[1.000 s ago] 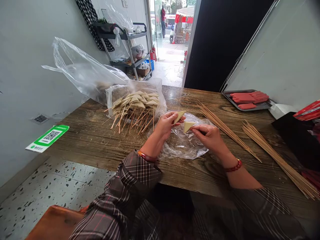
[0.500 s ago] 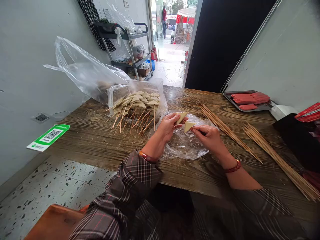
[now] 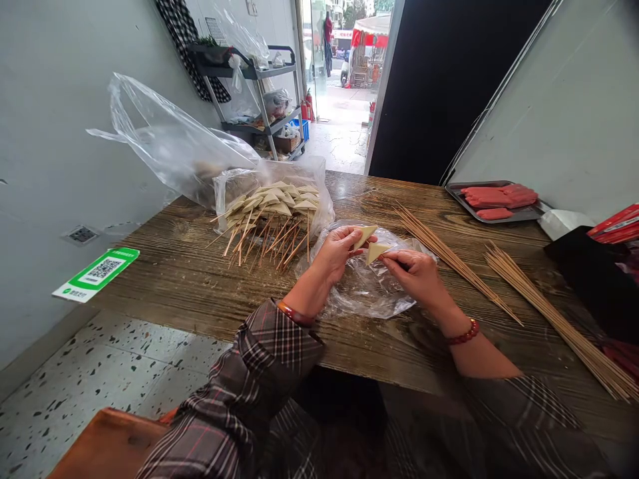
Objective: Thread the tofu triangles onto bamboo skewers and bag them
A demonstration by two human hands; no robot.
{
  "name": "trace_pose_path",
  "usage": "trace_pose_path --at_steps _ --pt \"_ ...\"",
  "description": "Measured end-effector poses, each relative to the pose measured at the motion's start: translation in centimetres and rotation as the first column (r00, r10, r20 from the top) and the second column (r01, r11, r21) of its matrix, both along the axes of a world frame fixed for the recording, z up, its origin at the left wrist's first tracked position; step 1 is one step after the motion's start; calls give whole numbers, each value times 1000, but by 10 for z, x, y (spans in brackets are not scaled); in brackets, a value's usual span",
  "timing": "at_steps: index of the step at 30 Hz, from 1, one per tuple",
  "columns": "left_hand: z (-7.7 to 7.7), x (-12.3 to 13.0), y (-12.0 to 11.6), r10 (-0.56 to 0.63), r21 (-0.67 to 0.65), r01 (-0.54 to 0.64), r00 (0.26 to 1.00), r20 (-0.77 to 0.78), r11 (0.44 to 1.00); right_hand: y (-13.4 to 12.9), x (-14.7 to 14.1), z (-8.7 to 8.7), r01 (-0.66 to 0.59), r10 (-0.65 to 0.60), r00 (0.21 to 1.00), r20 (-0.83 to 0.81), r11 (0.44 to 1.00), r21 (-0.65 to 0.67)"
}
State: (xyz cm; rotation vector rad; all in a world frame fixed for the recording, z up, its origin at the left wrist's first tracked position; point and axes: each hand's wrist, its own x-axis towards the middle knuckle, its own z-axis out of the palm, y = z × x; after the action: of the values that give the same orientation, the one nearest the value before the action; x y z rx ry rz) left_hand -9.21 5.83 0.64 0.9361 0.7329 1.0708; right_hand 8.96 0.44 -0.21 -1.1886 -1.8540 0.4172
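My left hand (image 3: pixel 340 247) pinches a pale, thin triangular piece (image 3: pixel 366 235), which looks like tofu skin. Close by on the right, my right hand (image 3: pixel 413 267) grips a second pale triangular piece (image 3: pixel 377 252) by its edge. The two pieces nearly meet. Below both hands a clear plastic bag (image 3: pixel 369 289) lies crumpled on the wooden table (image 3: pixel 190 293). To the left, a pile of similar pale triangles (image 3: pixel 274 198) on wooden skewers (image 3: pixel 264 243) rests in an open clear bag (image 3: pixel 321 179), stick ends toward me.
Two bundles of bare skewers, a nearer-centre bundle (image 3: pixel 454 263) and a right-hand bundle (image 3: pixel 559 319), lie on the table. A dark tray (image 3: pixel 524 214) holds wrapped red packets (image 3: pixel 499 195). A black box (image 3: pixel 579 273) stands at right, a green QR card (image 3: pixel 97 274) at the left edge.
Almost nothing differs. Both hands and the two pale triangles have shifted only very slightly.
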Motion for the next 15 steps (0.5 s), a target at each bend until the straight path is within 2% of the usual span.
trace_pose_path --at_steps 10,15 --pt "-4 5 -1 -24 -1 24 999 26 1000 -1 -1 -1 -6 6 1000 6 1000 -13" --pt "-4 9 -3 -34 -52 38 996 81 998 -1 -5 -1 32 -32 999 -1 999 -11"
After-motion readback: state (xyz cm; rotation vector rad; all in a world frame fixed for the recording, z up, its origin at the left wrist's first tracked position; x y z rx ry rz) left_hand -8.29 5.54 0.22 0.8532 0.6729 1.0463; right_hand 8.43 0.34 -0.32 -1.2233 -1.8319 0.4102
